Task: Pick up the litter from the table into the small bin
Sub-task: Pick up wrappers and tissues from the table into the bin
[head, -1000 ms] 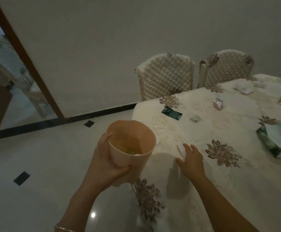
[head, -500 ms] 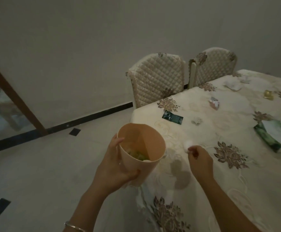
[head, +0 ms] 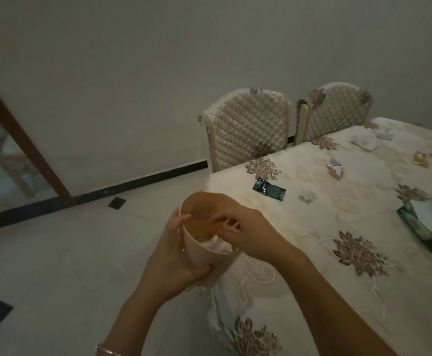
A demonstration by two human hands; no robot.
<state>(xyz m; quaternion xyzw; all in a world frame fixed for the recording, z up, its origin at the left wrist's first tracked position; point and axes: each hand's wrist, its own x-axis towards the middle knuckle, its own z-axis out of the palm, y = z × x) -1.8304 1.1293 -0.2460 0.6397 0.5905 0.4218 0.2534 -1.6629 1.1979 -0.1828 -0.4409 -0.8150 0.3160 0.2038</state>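
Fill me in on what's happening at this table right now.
A person is clearing litter off the table into a small bin. The left hand holds the bin off the table's corner, while the right hand reaches over its rim, apparently dropping something in; whether it is empty yet cannot be told. Left on the cloth are a dark green sachet, a small crumpled scrap, a pinkish wrapper, a gold wrapper and white tissue.

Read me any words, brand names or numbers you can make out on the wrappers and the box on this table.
None can be read.
Dark green sachet: pale marks on it, too blurred to read.
Green box: pattern only, no legible text.
Gold wrapper and pinkish wrapper: too small to read.
Small bin: no label shows.
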